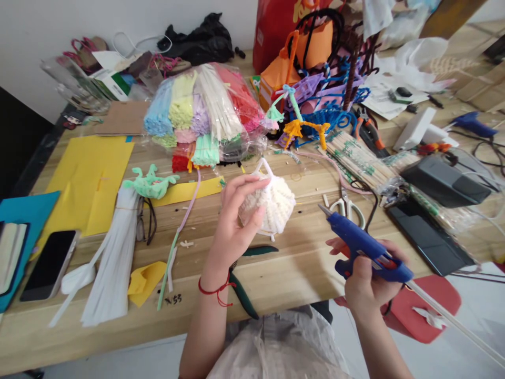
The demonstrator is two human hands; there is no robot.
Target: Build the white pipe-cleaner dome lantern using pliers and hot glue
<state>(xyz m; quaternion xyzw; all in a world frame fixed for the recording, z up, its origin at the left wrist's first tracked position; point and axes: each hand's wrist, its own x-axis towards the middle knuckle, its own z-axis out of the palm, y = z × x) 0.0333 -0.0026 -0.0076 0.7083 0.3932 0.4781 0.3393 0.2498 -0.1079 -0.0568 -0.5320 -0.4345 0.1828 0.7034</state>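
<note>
My left hand (244, 210), with a red string bracelet at the wrist, pinches a round white pipe-cleaner piece (281, 202) above the table. Its ridges fan out from one side, and a small white loop sticks up at the top. In my right hand (365, 281) is a blue hot glue gun (361, 247), its nozzle pointing up and left toward the white piece but apart from it. A clear glue stick (453, 321) juts from the gun's back end. Green-handled pliers (240, 289) lie under my left forearm, partly hidden by it.
Behind my hands are bagged coloured pipe cleaners (205, 110). White pipe cleaners (112, 263), a phone (49, 266) and yellow sheets (92, 179) lie left. Scissors (347, 208), wooden sticks (355, 160) and a dark grey box (445, 179) are right. A red stool (430, 310) stands below.
</note>
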